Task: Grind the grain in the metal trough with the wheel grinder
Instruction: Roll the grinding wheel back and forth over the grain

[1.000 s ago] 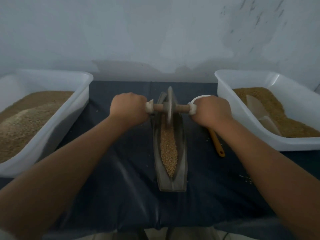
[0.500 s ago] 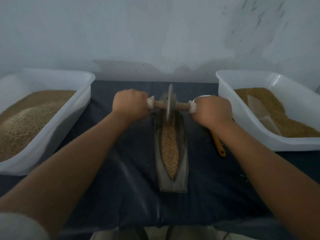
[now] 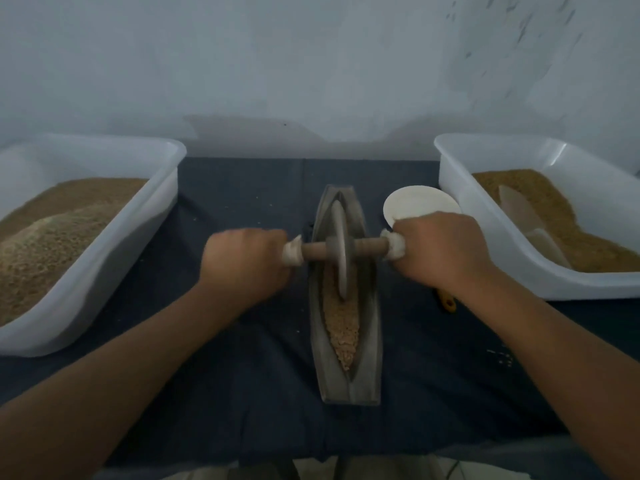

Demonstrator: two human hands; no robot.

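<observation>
A long boat-shaped metal trough (image 3: 373, 358) lies lengthwise on the dark cloth in the middle. Tan grain (image 3: 343, 327) fills its near half. The wheel grinder (image 3: 340, 251), a thin grey disc on a wooden axle, stands upright in the trough around its middle, its rim down in the grain. My left hand (image 3: 244, 263) is closed around the axle's left end, which is wrapped in white. My right hand (image 3: 441, 249) grips the wrapped right end. Both forearms reach in from the bottom corners.
A white tub (image 3: 114, 244) of grain sits at the left, and another white tub (image 3: 485, 244) with grain and a pale scoop at the right. A white bowl (image 3: 415, 204) stands behind my right hand. A yellow handle tip (image 3: 448, 301) shows under my right wrist.
Both hands have pulled the wheel toward me, from the trough's far end to about its middle. The white bowl behind my right hand has come into view.
</observation>
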